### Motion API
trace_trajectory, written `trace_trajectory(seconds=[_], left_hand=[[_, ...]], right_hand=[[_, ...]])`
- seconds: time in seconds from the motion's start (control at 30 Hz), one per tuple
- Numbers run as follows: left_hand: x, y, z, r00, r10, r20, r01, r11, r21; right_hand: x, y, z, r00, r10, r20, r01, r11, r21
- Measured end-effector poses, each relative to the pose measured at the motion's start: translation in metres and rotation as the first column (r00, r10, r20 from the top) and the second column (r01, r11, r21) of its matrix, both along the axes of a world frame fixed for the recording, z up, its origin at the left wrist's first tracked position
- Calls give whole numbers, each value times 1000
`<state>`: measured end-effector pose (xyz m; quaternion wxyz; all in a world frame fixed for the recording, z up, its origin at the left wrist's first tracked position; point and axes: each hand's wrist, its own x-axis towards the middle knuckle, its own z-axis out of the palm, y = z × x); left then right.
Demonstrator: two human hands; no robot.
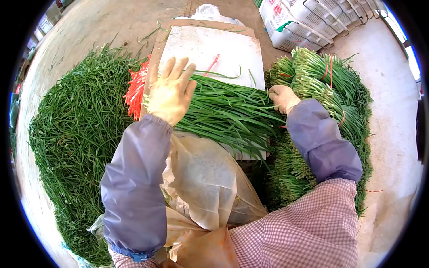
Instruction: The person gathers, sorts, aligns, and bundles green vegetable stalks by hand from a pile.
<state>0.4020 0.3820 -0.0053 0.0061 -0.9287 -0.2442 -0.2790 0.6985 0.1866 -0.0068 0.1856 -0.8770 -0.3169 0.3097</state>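
Across the white board (210,44), 1 loose sheaf of long green leaves (228,107) is lying crosswise, its tips fanning out toward the right edge and some drooping over the near side. Over at its left end, the left hand (171,91) is standing wide: fingers stretched nearly straight, slightly parted, thumb off to the side, back of the hand facing up. It's gripping nothing that shows, and whether the palm is touching the stalks beneath, I cannot tell. Just beside it, a bunch of red strips (135,94) is hanging at the board's left edge.

Now to the other end! The right hand (284,99) is curling beside the leaf tips, fingers bent in and the grip looking narrow; whether it's pinching anything, the view isn't showing. Right next to it, tied green bundles (319,82) are sitting stacked, red bands circling some of them, pale cut ends facing the board.

Farther up the board, 1 single red strip (213,64) is lying near a stray leaf. Out on the left, a big heap of loose greens (80,134) is spreading over the floor.
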Motion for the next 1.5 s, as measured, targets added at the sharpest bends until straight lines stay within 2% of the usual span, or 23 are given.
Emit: trace_trajectory(seconds=[0.07,0.1,0.17,0.23,0.27,0.37,0.47,0.5,0.6,0.8,0.93,1.0,1.03,1.1,1.13,1.17,1.2,1.23,1.33,1.4,1.43,1.47,1.5], left_hand=[[9,5,-26,997,-9,-71,4,997,-76],[9,5,-32,995,-15,-99,2,992,-129],[6,4,-45,989,-13,-150,-20,977,-211],[7,0,-44,985,3,-175,-41,977,-210],[8,1,-43,983,19,-181,-57,977,-205],[8,0,-42,986,12,-164,-45,979,-200],[7,0,-44,989,17,-148,-46,980,-193],[8,0,-45,989,21,-145,-49,980,-192],[9,-1,-45,990,26,-137,-51,982,-183],[8,-1,-47,991,44,-129,-67,982,-179],[8,-1,-48,991,44,-125,-67,980,-187],[8,-1,-47,990,42,-136,-68,980,-189],[8,-1,-46,989,42,-139,-68,980,-189],[9,-2,-45,989,51,-139,-79,976,-204],[10,-2,-44,989,53,-138,-81,974,-211],[10,-2,-44,991,47,-122,-71,977,-202],[10,0,-48,992,48,-115,-71,978,-197],[11,2,-53,993,50,-110,-71,979,-191],[9,-1,-50,994,51,-96,-68,979,-191],[8,-2,-52,993,67,-93,-82,983,-163],[8,-3,-51,994,64,-92,-80,981,-176],[8,-4,-48,994,61,-90,-77,979,-187],[7,-4,-46,994,59,-92,-76,978,-196]], right_hand=[[0,3,-6,998,26,57,-25,1000,-15],[-4,4,-7,998,11,66,-18,994,110],[-3,3,-3,978,-184,-96,205,931,302],[-5,5,9,906,-355,-230,421,807,413],[-3,6,10,844,-419,-335,536,689,488],[5,3,13,767,-390,-509,641,479,599],[-35,4,44,844,-81,-531,384,781,492],[-51,8,52,848,-24,-530,269,880,391],[-91,25,44,882,75,-466,-22,993,119],[-123,52,30,936,3,-352,-13,1000,-28],[-112,43,10,878,-80,-471,199,958,208],[-98,37,13,822,-167,-545,436,801,411],[-88,36,13,848,-103,-519,453,650,610],[-66,34,37,784,-98,-612,596,392,701],[-75,34,59,750,-47,-660,640,303,706],[-100,38,80,781,-16,-625,601,295,743],[-135,39,94,737,142,-661,557,426,713],[-180,35,101,664,342,-665,400,589,702],[-191,28,98,733,544,-409,-43,637,769],[-192,27,92,683,686,-251,-358,614,703],[-168,29,91,765,358,-536,34,808,588],[-136,28,89,888,178,-423,101,823,559],[-106,21,85,938,33,-346,161,841,517]])
